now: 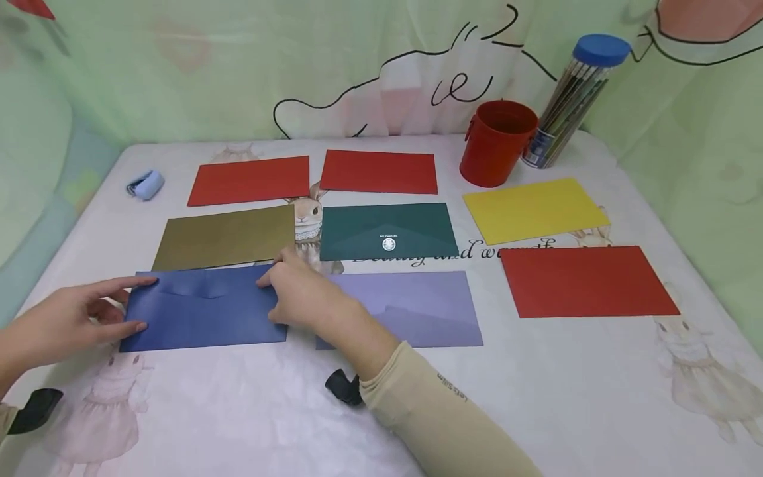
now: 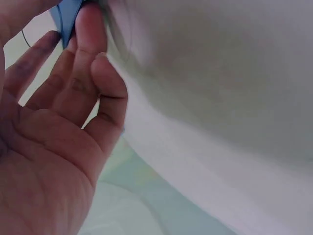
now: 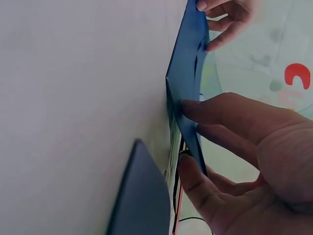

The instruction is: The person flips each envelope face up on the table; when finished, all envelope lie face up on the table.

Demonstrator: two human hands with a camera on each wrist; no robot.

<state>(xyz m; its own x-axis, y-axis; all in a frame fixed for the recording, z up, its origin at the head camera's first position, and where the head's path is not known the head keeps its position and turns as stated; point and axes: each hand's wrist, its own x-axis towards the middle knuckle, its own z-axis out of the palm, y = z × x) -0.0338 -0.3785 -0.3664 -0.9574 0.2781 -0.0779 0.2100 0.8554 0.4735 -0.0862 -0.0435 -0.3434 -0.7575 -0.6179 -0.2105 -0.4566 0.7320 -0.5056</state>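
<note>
A blue envelope [image 1: 208, 319] with a wavy slit near its upper edge is at the front left of the table. My left hand [image 1: 83, 321] pinches its left end, thumb and index finger on the face. On the right end, my right hand [image 1: 306, 295] grips the edge between thumb and fingers; the right wrist view shows the blue envelope [image 3: 188, 63] tilted, its near edge off the cloth. Just right of it lies a lavender envelope [image 1: 429, 308], partly covered by my right forearm. Behind the blue one is an olive-gold envelope [image 1: 229, 237].
A dark green envelope [image 1: 387, 225], red envelopes [image 1: 250, 181] and a yellow envelope [image 1: 530, 211] lie in rows. At the back right stand a red bucket [image 1: 491, 149] and a blue-lidded jar of pencils [image 1: 569, 106]. A small light-blue roll [image 1: 146, 185] sits back left.
</note>
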